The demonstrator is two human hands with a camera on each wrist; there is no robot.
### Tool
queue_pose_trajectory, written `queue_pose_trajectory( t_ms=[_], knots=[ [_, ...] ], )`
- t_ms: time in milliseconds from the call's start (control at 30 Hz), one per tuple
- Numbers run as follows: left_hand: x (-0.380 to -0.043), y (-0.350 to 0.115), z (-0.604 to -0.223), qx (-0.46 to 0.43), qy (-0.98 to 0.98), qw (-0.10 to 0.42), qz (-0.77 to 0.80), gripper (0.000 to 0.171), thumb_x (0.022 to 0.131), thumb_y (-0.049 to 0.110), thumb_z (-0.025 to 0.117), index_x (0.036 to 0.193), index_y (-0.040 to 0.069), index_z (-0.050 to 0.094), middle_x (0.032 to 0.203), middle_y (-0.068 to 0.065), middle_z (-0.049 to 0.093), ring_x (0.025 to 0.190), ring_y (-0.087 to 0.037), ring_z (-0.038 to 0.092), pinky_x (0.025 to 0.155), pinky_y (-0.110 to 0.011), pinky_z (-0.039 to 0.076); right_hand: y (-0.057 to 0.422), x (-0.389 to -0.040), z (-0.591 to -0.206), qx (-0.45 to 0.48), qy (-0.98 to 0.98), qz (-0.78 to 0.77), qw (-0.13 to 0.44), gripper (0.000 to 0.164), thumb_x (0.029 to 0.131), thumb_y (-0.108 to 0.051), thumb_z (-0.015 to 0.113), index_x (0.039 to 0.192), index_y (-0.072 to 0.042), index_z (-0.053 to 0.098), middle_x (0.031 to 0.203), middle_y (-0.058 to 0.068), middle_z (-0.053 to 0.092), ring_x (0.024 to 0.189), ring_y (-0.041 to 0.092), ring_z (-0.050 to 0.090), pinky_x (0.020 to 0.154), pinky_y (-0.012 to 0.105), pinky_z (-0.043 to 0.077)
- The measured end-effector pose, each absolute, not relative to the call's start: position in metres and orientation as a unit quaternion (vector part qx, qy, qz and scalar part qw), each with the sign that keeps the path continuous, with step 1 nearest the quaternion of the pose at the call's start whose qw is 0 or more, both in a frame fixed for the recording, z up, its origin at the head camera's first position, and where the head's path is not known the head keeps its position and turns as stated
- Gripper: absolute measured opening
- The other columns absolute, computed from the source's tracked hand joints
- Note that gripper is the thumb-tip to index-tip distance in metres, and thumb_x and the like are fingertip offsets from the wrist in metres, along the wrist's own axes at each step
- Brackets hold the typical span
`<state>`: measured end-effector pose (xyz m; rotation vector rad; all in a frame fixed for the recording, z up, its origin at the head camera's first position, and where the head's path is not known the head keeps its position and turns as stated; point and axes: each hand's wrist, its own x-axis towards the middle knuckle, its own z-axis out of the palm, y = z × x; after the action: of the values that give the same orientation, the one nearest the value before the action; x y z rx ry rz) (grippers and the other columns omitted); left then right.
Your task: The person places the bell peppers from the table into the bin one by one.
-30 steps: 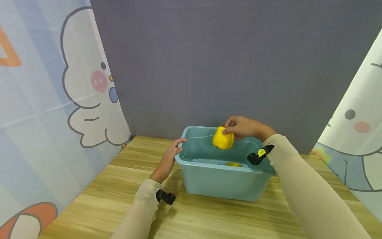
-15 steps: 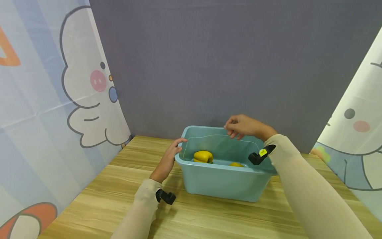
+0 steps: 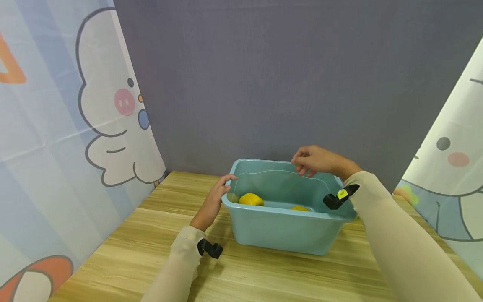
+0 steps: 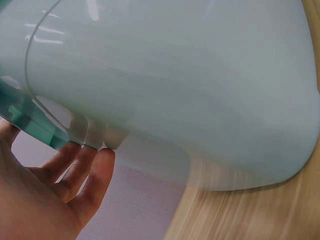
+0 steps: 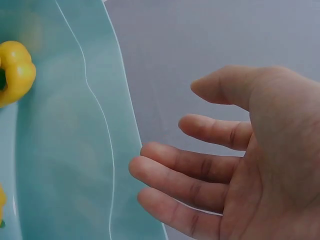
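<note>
A light blue-green plastic bin (image 3: 279, 230) stands on the table. My left hand (image 3: 213, 203) holds the bin's left rim; in the left wrist view its bent fingers (image 4: 95, 175) touch the outside wall. Inside, at the left end, lies a yellow bell pepper (image 3: 250, 199). A second yellow thing (image 3: 300, 208) on the bin floor is mostly hidden by the front wall. My right hand (image 3: 320, 160) hovers over the bin's back rim. Its fingers hang loosely bent with nothing between them, as the right wrist view shows. The yellow pepper (image 5: 17, 72) appears there at the left edge.
The wooden table (image 3: 158, 235) extends around the bin. A grey cloth backdrop (image 3: 264, 84) rises close behind it. Cartoon-printed curtains (image 3: 49, 138) stand at both sides. A sliver of yellow (image 3: 357, 217) shows past the bin's right end.
My right hand has let go of the yellow pepper, which dropped into the bin's left end and rolled slightly further left. The right hand then shifted a little right. The left hand stayed put.
</note>
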<state>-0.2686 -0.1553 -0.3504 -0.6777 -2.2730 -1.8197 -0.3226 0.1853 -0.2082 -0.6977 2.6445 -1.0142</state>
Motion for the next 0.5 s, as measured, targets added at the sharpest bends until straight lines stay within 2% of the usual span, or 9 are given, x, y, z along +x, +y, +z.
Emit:
queue_pose_trajectory(
  t_ms=[267,500],
  knots=[
    [-0.269,-0.153,-0.352,-0.226,-0.757,0.085,-0.607,0.039,0.105,0.035,0.036,0.139,0.021,0.050,0.156,-0.006,0.035,0.136,-0.029,0.035,0.103,-0.057,0.030,0.210,-0.322,-0.208,-0.231,0.901,-0.354,0.102,0.042,0.103,-0.035,0.054,0.126,0.001,0.056,0.117,0.021,0.064,0.103,0.030,0.065,0.083,0.041,0.055],
    [-0.272,-0.151,-0.352,-0.230,-0.754,0.086,-0.609,0.039,0.105,0.035,0.036,0.139,0.021,0.049,0.157,-0.006,0.034,0.138,-0.029,0.034,0.104,-0.057,0.030,0.235,-0.318,-0.206,-0.232,0.900,-0.362,0.075,0.040,0.105,-0.031,0.052,0.125,0.003,0.055,0.114,0.020,0.064,0.102,0.031,0.065,0.081,0.040,0.055]
  ],
)
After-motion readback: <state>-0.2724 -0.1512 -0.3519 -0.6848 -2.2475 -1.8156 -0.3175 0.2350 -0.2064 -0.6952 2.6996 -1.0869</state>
